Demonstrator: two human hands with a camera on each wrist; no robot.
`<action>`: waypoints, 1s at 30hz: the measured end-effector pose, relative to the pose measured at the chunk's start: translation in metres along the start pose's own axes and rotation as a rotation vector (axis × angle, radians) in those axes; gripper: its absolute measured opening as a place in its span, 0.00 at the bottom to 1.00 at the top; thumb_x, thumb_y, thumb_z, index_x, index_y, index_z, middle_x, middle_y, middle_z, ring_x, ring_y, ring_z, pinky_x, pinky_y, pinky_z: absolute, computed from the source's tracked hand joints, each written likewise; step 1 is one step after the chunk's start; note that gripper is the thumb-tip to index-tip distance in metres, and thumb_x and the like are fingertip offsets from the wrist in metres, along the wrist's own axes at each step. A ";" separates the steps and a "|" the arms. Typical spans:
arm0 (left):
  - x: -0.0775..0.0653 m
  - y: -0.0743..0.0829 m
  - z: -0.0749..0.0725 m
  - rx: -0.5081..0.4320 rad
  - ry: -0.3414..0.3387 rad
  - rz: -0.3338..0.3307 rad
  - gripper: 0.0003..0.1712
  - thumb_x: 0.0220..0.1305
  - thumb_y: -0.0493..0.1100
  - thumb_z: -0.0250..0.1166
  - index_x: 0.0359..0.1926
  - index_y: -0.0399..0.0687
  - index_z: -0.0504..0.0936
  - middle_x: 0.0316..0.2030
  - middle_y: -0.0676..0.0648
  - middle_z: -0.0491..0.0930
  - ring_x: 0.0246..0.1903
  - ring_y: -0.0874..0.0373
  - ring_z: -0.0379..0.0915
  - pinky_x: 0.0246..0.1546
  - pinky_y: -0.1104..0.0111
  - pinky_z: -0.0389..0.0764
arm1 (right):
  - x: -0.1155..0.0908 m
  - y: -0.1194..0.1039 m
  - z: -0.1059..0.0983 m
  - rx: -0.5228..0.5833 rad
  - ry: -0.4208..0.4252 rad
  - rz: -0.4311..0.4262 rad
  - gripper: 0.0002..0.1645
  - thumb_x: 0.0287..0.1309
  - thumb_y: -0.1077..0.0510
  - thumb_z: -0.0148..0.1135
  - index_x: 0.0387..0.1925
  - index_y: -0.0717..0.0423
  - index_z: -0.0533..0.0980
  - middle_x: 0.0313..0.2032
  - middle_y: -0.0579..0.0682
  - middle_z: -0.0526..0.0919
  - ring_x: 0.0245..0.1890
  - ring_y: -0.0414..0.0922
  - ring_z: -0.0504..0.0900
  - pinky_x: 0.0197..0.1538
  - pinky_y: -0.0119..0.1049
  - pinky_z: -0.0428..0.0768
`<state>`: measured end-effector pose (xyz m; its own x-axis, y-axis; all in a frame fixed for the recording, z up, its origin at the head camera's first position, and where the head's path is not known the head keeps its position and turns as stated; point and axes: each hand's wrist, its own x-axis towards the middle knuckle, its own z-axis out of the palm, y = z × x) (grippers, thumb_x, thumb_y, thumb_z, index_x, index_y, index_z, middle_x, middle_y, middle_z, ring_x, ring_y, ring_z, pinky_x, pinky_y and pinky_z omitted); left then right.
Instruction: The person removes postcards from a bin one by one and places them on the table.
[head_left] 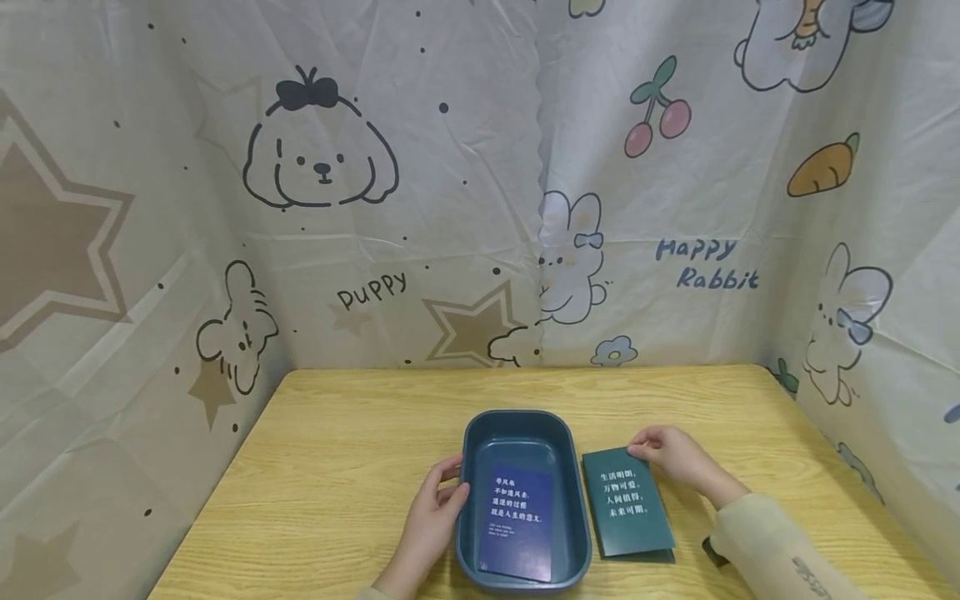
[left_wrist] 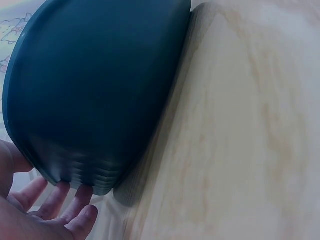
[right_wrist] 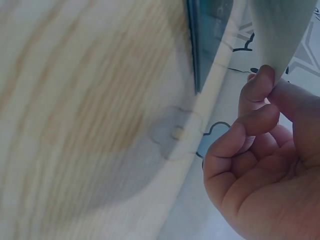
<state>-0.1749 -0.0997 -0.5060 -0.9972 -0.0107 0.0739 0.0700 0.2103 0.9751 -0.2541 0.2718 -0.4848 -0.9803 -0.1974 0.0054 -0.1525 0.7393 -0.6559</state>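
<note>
A dark teal plastic tray (head_left: 525,423) stands at the front middle of the table. Inside it lies a blue booklet (head_left: 517,533) with white writing. My left hand (head_left: 433,504) grips the tray's left side, thumb at the rim; in the left wrist view its fingertips touch the outer wall (left_wrist: 100,90). Just right of the tray is a green booklet (head_left: 628,508) with white writing. My right hand (head_left: 671,454) pinches its upper right corner between thumb and forefinger. A pale sheet (right_wrist: 282,35) hangs from that pinch in the right wrist view.
The light wooden table (head_left: 352,467) is enclosed by a printed cloth (head_left: 420,233) at the back and both sides. A small dark object (head_left: 714,552) shows partly beside my right sleeve (head_left: 772,542).
</note>
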 end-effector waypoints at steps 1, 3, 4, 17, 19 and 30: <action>0.000 0.000 0.000 -0.003 0.000 0.004 0.23 0.68 0.40 0.56 0.63 0.48 0.69 0.56 0.38 0.72 0.49 0.48 0.74 0.49 0.52 0.81 | 0.000 0.000 0.001 -0.001 -0.001 0.005 0.12 0.60 0.51 0.61 0.35 0.56 0.81 0.28 0.47 0.83 0.30 0.42 0.75 0.37 0.43 0.77; -0.001 0.001 0.000 -0.005 -0.001 0.010 0.23 0.68 0.40 0.56 0.63 0.47 0.69 0.56 0.37 0.72 0.49 0.48 0.74 0.49 0.52 0.81 | 0.000 0.000 0.001 -0.006 -0.002 0.012 0.12 0.60 0.51 0.61 0.35 0.57 0.81 0.27 0.47 0.83 0.30 0.42 0.75 0.37 0.42 0.76; -0.001 0.001 0.000 -0.005 -0.001 0.013 0.23 0.68 0.40 0.56 0.63 0.47 0.69 0.56 0.37 0.72 0.49 0.47 0.74 0.49 0.52 0.81 | 0.000 0.000 0.002 -0.008 -0.002 0.017 0.12 0.60 0.51 0.61 0.35 0.57 0.81 0.27 0.47 0.83 0.29 0.42 0.75 0.36 0.42 0.76; -0.004 0.011 -0.001 0.007 -0.004 0.012 0.23 0.67 0.38 0.55 0.63 0.43 0.68 0.56 0.35 0.72 0.49 0.45 0.74 0.49 0.51 0.81 | 0.003 0.003 0.010 -0.077 0.011 0.036 0.08 0.57 0.55 0.63 0.32 0.56 0.81 0.24 0.47 0.80 0.26 0.41 0.73 0.34 0.40 0.76; -0.004 0.011 -0.002 0.004 -0.006 0.019 0.24 0.68 0.39 0.56 0.63 0.42 0.68 0.56 0.34 0.72 0.49 0.44 0.74 0.49 0.50 0.81 | 0.002 0.001 0.010 -0.087 0.014 0.036 0.07 0.57 0.55 0.64 0.31 0.56 0.80 0.24 0.47 0.80 0.26 0.41 0.73 0.34 0.40 0.76; 0.000 0.002 0.000 0.026 0.003 -0.005 0.23 0.68 0.41 0.56 0.63 0.48 0.69 0.56 0.38 0.73 0.50 0.47 0.74 0.50 0.51 0.80 | 0.001 -0.003 0.013 -0.197 0.036 0.029 0.05 0.54 0.56 0.66 0.28 0.53 0.80 0.24 0.46 0.78 0.26 0.42 0.71 0.33 0.40 0.76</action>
<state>-0.1744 -0.0996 -0.5037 -0.9975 -0.0149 0.0698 0.0643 0.2352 0.9698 -0.2532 0.2611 -0.4927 -0.9879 -0.1537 0.0182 -0.1424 0.8567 -0.4957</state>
